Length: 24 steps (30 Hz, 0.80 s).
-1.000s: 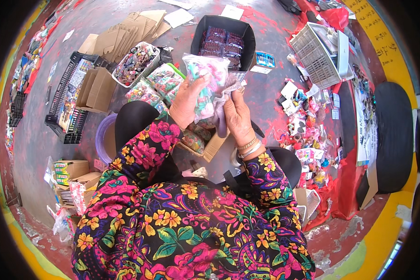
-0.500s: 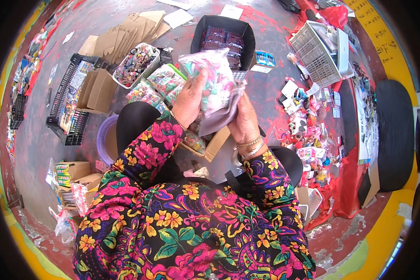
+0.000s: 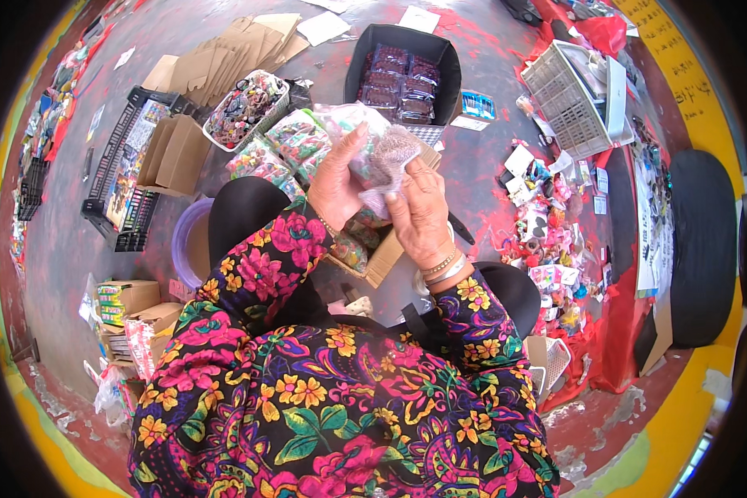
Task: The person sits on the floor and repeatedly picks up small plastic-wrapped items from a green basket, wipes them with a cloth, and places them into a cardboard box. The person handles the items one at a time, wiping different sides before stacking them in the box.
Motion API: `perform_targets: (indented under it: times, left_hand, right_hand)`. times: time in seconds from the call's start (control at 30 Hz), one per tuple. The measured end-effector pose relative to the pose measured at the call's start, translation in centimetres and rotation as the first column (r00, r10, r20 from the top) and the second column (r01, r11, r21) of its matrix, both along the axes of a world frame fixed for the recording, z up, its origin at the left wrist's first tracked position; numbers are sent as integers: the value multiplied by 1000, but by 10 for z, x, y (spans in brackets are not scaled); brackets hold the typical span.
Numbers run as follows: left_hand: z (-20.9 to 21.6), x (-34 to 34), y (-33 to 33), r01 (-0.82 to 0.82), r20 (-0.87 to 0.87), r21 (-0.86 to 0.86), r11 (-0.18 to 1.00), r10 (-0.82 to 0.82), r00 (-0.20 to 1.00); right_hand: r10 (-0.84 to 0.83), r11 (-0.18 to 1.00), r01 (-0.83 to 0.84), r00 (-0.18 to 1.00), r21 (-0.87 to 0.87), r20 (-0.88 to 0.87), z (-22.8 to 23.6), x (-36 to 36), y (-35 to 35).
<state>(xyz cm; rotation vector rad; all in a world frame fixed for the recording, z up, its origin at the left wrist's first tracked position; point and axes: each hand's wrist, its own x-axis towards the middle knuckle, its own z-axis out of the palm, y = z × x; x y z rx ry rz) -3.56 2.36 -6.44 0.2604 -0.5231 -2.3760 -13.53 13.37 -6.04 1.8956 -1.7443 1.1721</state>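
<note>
In front of my chest is a clear plastic bag (image 3: 355,119) with pale, coloured contents. My left hand (image 3: 337,178) grips it from the left side, thumb upright against the plastic. A crumpled mauve cloth (image 3: 394,149) lies over the bag's right side. My right hand (image 3: 424,217) is closed on this cloth, its fingers bent against the bag. Below both hands stands an open cardboard box (image 3: 384,259) with filled clear bags (image 3: 350,249) in it, partly hidden by my hands.
Ahead stand a black bin (image 3: 450,70) of dark packets and a white basket (image 3: 213,141) of small items. Bags of colourful pieces (image 3: 295,137) lie beside it. A black crate (image 3: 100,195) is at left; loose goods (image 3: 548,224) and a tilted grey basket (image 3: 564,104) are at right.
My right hand has moved up and inward, bringing the mauve cloth from under the bag onto its right side. The bag has tipped left and sunk a little.
</note>
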Motion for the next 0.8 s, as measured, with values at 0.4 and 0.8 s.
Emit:
perform_targets:
  times: [0.4, 0.8]
  left_hand:
    - [-3, 1, -18, 1, -130, 187, 982, 23, 991]
    - [-13, -5, 15, 448, -79, 240, 861, -443, 893]
  right_hand:
    - [179, 960, -241, 149, -141, 972, 7, -27, 20]
    - [-60, 998, 56, 980, -28, -189, 22, -6, 3]
